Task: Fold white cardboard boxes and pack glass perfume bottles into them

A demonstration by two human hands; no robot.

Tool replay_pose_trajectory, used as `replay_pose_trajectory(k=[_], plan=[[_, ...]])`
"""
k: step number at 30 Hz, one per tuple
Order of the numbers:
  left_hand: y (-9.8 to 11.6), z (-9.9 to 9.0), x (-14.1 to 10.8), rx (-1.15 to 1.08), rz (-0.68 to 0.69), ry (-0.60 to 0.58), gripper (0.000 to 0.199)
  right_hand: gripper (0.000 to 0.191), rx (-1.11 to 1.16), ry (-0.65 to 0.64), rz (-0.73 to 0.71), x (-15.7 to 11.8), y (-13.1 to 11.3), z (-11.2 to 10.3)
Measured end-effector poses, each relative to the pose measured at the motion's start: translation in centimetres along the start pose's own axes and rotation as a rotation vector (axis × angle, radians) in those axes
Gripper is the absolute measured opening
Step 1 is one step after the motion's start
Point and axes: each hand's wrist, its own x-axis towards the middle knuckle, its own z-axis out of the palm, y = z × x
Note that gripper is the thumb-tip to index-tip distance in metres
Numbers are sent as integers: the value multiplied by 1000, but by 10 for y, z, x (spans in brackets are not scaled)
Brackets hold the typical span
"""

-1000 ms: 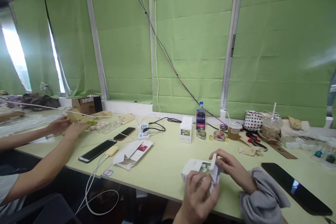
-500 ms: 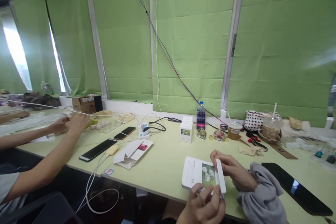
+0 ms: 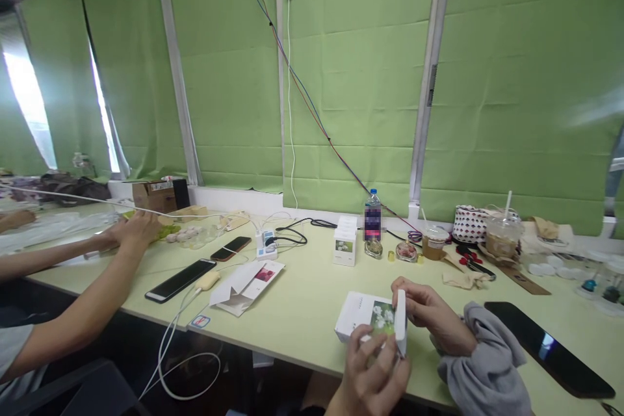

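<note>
A white cardboard box (image 3: 351, 312) with a green picture of white flowers is held between my two hands over the front of the table. My left hand (image 3: 375, 367) grips it from the near side, its fingers lying over the picture. At the box's right end, my right hand (image 3: 429, 312) has its fingers closed on the end flap, which stands up. A grey cloth band circles my right wrist. Farther back stands a white box stack (image 3: 345, 250) with the same flower picture. To the left lies an open, flattened white carton (image 3: 248, 286) with a pink picture.
Phones (image 3: 180, 279) and a power strip (image 3: 266, 246) with cables lie left of centre. A bottle (image 3: 373, 214), round jars and drink cups (image 3: 433, 242) line the back. A black phone (image 3: 548, 348) lies at right. Another person's hands (image 3: 134, 231) work at far left.
The box has gone from lying nearly flat to thicker and opened out, with its end flap turned upright. My left hand has shifted slightly left; my right hand stays at the flap.
</note>
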Motion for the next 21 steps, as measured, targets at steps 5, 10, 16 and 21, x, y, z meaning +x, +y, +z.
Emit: replay_pose_trajectory(k=[5,10,16,21], plan=[[-15,7,-9,-256,-617,30,28,54,5,34,110,3,5,-1],[-45,3,-8,-449,-1027,24,16,51,-234,9,128,4,24,-2],[-72,-8,-6,-677,-1130,-71,21,27,-659,183,-9,8,90,-33],[-81,-12,-11,-666,-1165,-21,31,13,-565,256,76,51,100,-58]])
